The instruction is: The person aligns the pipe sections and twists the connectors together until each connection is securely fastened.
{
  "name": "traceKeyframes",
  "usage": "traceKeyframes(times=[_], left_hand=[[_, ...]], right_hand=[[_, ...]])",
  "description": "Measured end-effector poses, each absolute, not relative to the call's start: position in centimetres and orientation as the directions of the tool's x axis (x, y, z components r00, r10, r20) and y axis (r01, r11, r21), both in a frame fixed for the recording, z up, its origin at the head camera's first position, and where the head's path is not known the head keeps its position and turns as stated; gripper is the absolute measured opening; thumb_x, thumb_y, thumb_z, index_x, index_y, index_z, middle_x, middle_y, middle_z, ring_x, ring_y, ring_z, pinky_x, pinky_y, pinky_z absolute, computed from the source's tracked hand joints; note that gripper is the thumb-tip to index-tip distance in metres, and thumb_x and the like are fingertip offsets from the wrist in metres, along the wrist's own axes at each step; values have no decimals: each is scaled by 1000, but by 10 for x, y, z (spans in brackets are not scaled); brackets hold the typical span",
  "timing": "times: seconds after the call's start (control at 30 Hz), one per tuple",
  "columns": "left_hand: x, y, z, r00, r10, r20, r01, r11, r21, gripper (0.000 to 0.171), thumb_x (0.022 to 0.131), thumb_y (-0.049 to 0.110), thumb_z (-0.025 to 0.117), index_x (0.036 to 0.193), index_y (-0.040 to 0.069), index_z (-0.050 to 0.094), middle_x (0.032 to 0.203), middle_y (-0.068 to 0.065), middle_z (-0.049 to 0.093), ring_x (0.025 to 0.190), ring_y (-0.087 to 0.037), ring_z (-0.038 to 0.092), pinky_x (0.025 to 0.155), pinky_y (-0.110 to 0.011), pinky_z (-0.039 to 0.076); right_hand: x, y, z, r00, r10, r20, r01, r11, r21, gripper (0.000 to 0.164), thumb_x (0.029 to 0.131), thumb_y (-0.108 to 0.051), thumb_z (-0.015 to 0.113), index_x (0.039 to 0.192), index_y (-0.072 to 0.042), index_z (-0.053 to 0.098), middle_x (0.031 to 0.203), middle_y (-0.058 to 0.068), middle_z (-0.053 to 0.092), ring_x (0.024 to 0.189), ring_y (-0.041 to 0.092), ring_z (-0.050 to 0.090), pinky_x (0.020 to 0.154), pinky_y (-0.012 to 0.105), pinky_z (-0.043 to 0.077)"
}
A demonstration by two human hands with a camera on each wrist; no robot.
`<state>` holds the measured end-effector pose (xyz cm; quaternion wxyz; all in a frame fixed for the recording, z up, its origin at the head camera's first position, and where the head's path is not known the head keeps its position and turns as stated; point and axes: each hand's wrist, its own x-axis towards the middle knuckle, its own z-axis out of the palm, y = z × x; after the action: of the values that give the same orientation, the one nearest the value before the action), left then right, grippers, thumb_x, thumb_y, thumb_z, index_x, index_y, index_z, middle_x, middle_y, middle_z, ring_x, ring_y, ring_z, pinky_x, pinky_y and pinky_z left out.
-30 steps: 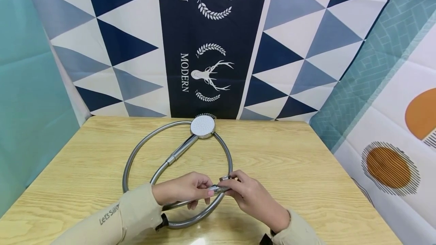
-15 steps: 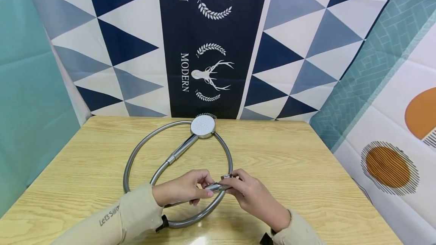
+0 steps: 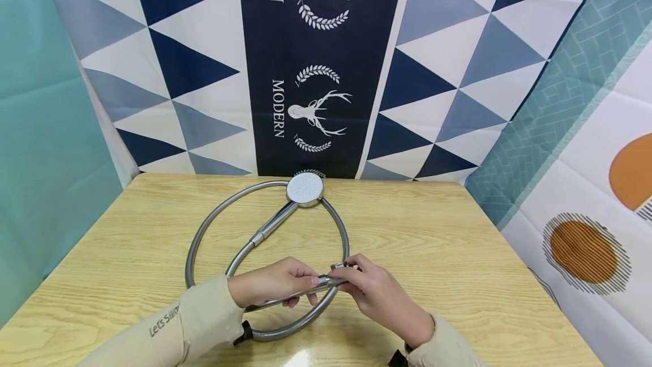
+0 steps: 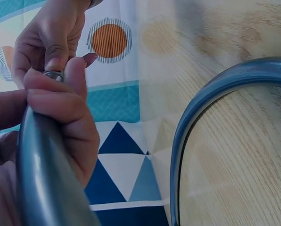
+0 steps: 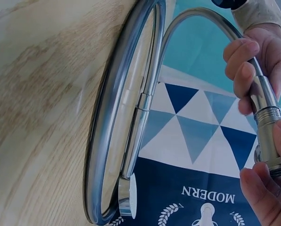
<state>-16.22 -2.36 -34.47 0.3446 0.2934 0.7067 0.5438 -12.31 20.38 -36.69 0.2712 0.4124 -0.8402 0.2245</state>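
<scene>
Over the table (image 3: pixel 433 242), head view: L hand (image 3: pixel 277 284) & R hand (image 3: pixel 374 293) work close together, wrists angled inward; hose (image 3: pixel 191 259) loops below, shower head (image 3: pixel 305 188) at the far edge. L wrist view: L hand curls round the hose near its end; looks slick, bendy but springy, so prob. best held close to the tip. R wrist view: L hand has the end sleeve (image 5: pixel 263 93), R thumb & fingers pinch the metal fitting (image 5: pixel 268 139), threads (image 5: pixel 268 114) showing btwn. Fitting's likely rigid, light-ish, maybe slippery; hold by its smooth body, approx. in line w/ sleeve.
</scene>
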Motion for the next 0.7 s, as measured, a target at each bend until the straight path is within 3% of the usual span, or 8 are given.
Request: traceKeyframes(times=[0.3, 0.43, 0.53, 0.7], left_hand=[[-161, -22, -345, -633, 765, -119, 65, 205, 977, 22, 99, 3, 49, 106, -13, 62, 75, -3, 61, 51, -7, 41, 50, -20, 34], [-160, -20, -343, -662, 744, -94, 98, 210, 973, 18, 96, 1, 54, 103, -13, 62, 74, -2, 60, 50, -7, 42, 48, -19, 35], [-161, -19, -343, -676, 733, -73, 123, 210, 970, 12, 93, -1, 59, 100, -11, 60, 73, 0, 55, 49, -6, 41, 47, -19, 35], [-161, -19, -343, -690, 720, -74, 113, 208, 972, 12, 88, -3, 64, 98, -6, 58, 74, -2, 52, 48, -8, 39, 47, -20, 34]], right_hand=[[-123, 204, -366, -512, -561, 650, -811, 566, -149, 39, 71, 8, 77, 104, -10, 67, 95, 6, 57, 73, 10, 61, 66, 13, 48], [-124, 205, -365, -498, -565, 658, -813, 567, -128, 16, 92, -14, 62, 106, -10, 66, 96, 6, 59, 74, 12, 61, 65, 16, 49], [-125, 205, -364, -479, -568, 669, -819, 563, -108, 31, 99, -28, 43, 107, -9, 66, 96, 6, 60, 74, 13, 61, 65, 17, 48], [-125, 204, -363, -452, -571, 685, -835, 542, -99, 33, 99, -29, 43, 107, -8, 67, 94, 5, 58, 72, 11, 60, 64, 14, 46]])
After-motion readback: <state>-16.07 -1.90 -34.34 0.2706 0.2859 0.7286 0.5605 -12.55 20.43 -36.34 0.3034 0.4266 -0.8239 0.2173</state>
